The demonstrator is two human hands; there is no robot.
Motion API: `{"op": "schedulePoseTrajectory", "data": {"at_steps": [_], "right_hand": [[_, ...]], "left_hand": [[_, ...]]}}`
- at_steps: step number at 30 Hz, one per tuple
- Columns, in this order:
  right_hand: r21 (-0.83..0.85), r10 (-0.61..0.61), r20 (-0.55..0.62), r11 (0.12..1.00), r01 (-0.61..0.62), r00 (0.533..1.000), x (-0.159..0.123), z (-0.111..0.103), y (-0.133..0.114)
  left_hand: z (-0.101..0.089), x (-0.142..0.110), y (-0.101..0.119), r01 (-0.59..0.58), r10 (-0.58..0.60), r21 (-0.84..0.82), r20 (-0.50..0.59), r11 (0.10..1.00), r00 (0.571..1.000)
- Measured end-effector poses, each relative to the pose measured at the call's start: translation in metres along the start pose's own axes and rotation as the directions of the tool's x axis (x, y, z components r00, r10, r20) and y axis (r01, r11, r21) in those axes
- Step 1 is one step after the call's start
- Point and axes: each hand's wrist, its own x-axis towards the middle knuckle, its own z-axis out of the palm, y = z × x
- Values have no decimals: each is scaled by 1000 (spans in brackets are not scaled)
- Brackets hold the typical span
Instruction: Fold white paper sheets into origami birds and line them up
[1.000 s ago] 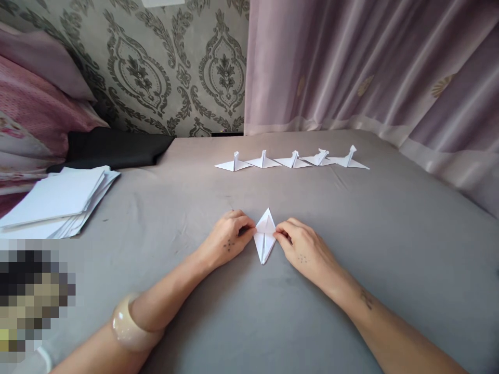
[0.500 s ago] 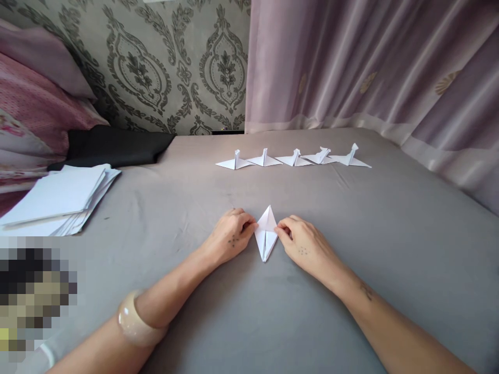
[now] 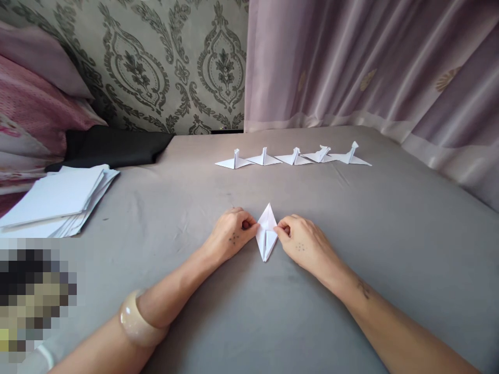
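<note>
A white folded paper diamond (image 3: 266, 240) is in front of me, its long points toward and away from me. A slit runs down the middle of its near half. My left hand (image 3: 235, 235) pinches its left corner between thumb and forefinger. At the right corner, my right hand (image 3: 303, 238) holds the paper in a similar pinch. Farther back, several white folded paper birds (image 3: 296, 157) stand in a row, wings spread and nearly touching one another.
A stack of white paper sheets (image 3: 50, 195) lies at the left, in front of a black cloth-like item (image 3: 117, 147). Grey fabric (image 3: 175, 202) covers the surface. Purple curtains (image 3: 331, 62) hang at the back right, beside a patterned wall (image 3: 183, 52). A pixelated patch hides the lower left corner.
Both hands keep their pinch on the folded paper. The left fingertips have shifted very slightly to the right along its edge; the view has moved a little.
</note>
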Motion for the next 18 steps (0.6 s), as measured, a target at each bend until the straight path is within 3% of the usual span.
{"op": "schedulePoseTrajectory", "data": {"at_steps": [5,9,13,16,18], "right_hand": [[40,41,32,998,-42,999,3,-4,-1],[92,80,56,992,-85,995,6,-8,0],[211,51,91,975,-70,995,8,-13,8],[370,34,135,925,-82,990,6,-15,17],[411,4,85,911,-38,996,3,-13,19]], "left_hand": [[3,0,-5,-12,11,21,17,1000,1000],[9,-3,-11,-218,221,69,-26,973,975],[10,-6,-11,-441,427,132,121,888,896],[7,-7,-8,-489,457,202,185,848,870],[5,-8,-5,-503,460,251,214,827,862]]}}
